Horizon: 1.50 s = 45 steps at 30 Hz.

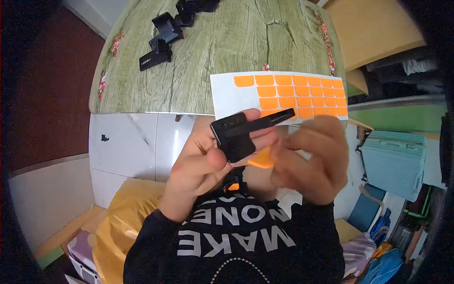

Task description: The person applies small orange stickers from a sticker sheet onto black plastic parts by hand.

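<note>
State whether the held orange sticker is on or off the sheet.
Off: the orange sticker is pinched in the right hand, clear of the white sheet.

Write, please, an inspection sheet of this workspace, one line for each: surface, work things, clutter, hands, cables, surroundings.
Surface: table with wood-look top and floral trim.
Work things: black part and orange piece, both held; white sheet with rows of orange pieces, its left part bare.
Clutter: more black parts grouped at the table's far left; small dark object on the floor.
Hands: left hand grips the black part; right hand, blurred, pinches the orange piece.
Cables: nothing seen.
Surroundings: yellow bag at left, light-green suitcase at right.
</note>
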Each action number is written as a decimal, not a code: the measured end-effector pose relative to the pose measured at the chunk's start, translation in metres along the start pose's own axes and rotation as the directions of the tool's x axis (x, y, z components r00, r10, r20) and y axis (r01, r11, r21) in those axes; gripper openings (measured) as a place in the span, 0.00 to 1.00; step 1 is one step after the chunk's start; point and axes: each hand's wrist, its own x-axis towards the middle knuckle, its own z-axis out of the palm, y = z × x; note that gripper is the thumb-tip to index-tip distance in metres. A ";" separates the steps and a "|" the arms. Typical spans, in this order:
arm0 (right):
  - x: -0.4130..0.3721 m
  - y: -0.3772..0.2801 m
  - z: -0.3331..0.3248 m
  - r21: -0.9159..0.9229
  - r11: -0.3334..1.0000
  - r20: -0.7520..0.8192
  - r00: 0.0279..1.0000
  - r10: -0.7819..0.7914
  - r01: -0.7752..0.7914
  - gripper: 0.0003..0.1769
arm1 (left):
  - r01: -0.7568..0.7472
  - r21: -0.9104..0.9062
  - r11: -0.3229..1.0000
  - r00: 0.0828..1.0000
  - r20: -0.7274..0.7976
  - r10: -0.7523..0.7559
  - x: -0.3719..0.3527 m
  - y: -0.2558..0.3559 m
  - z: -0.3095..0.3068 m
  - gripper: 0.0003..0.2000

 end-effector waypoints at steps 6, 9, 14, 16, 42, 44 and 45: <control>-0.004 -0.011 0.009 -0.586 0.767 0.040 0.955 -0.295 0.261 0.06 | 0.092 0.052 0.994 0.996 0.017 -0.093 -0.003 -0.003 0.003 0.38; -0.005 -0.010 0.011 -0.619 0.734 0.023 0.940 -0.341 0.281 0.05 | 0.103 0.104 0.989 0.995 -0.006 -0.103 -0.004 -0.004 0.006 0.37; -0.006 -0.008 0.006 -0.585 0.732 0.087 0.924 -0.373 0.350 0.11 | 0.074 0.012 0.997 0.994 0.078 -0.075 -0.003 -0.008 0.008 0.39; -0.006 -0.010 0.006 -0.577 0.746 0.071 0.931 -0.358 0.331 0.11 | 0.075 -0.005 0.997 0.993 0.090 -0.074 -0.003 -0.008 0.008 0.39; -0.008 -0.007 0.019 -0.186 0.982 -0.031 0.999 0.022 -0.028 0.14 | -0.141 0.040 0.989 0.989 -0.041 0.143 -0.006 -0.016 0.006 0.39; -0.016 -0.004 0.024 -0.069 0.990 -0.017 0.993 0.121 -0.121 0.16 | -0.162 0.051 0.986 0.985 -0.055 0.165 -0.007 -0.017 0.005 0.39; -0.018 -0.001 0.028 -0.116 0.989 -0.083 0.993 0.078 -0.088 0.16 | -0.175 0.053 0.983 0.983 -0.051 0.177 -0.008 -0.018 0.005 0.37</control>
